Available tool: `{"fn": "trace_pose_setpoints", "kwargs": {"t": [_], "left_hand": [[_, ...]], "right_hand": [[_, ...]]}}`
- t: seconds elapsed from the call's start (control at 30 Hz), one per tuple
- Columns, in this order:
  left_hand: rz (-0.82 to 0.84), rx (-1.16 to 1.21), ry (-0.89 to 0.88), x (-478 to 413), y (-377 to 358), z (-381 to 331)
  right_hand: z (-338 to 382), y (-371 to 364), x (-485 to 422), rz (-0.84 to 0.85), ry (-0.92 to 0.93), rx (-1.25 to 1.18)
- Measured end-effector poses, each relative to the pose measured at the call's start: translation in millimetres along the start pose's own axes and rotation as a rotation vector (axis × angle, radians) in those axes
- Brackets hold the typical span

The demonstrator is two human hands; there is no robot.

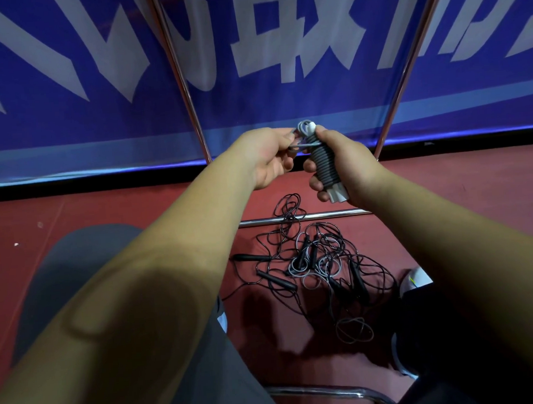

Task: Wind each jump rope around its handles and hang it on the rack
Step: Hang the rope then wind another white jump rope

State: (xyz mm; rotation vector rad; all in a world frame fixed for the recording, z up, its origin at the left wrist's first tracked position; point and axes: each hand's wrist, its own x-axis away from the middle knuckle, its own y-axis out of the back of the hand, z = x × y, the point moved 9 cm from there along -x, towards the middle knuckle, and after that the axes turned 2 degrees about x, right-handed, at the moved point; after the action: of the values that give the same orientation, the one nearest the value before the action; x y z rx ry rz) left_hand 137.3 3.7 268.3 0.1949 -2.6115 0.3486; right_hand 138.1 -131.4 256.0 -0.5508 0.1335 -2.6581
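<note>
Right hand (347,165) fingers curled tight round wound grey jump rope (324,164); left hand (265,156) fingers pinch its loose end beside it.

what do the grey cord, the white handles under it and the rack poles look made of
Grey cord: probably rubber or PVC, matte; it bends into tight even coils without shine.
White handles: likely hard plastic, smooth with a dull sheen on the faceted end.
Rack poles: metal tube, chrome-like polish, with bright streaked reflections.
</note>
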Motion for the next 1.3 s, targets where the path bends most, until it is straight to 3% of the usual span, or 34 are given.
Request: {"fn": "trace_pose_setpoints", "kwargs": {"t": [0.33,0.67,0.83,1.03,1.3], "left_hand": [[-0.033,-0.09,-0.084,0.4,13.2,-8.8],[-0.045,-0.014,-0.231,1.5,9.1,-13.1],[-0.106,-0.151,-0.311,0.3,5.7,-15.5],[-0.206,-0.502,-0.496,7.7,3.9,-34.0],[-0.098,-0.58,-0.451,7.3,-6.1,-29.8]], "right_hand": [[-1.8,-1.6,-1.3,0.121,-0.038,0.031],[-5.6,5.2,-1.1,0.091,-0.098,0.207],[-8.7,6.8,-2.0,0.052,-0.106,0.227],[-9.0,10.6,-2.6,0.016,-0.103,0.272],[-11.5,12.1,2.3,0.003,-0.139,0.268]]}}
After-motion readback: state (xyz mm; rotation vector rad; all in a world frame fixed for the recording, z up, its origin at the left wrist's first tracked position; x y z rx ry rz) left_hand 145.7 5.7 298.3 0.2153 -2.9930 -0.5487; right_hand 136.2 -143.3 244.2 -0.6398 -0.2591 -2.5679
